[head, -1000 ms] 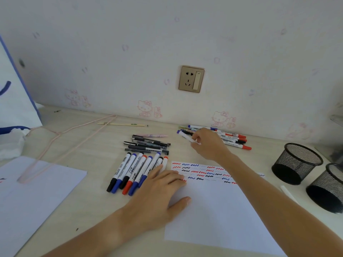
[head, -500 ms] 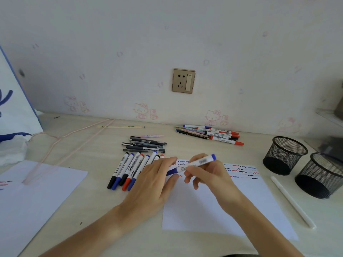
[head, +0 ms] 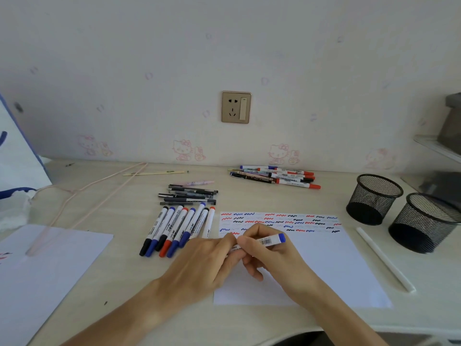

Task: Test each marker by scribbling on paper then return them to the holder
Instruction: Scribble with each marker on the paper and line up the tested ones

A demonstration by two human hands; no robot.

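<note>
Two mesh holders (head: 374, 198), both hands (head: 199, 260) on one marker (head: 269, 240)

Home desk (head: 119, 211), cartoon-cat wallpaper (head: 183, 149)

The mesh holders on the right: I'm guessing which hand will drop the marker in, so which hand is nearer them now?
Right. The right hand grips the blue marker over the paper, on the mesh holders' side; the left hand sits farther away, at the marker's other end.
</note>
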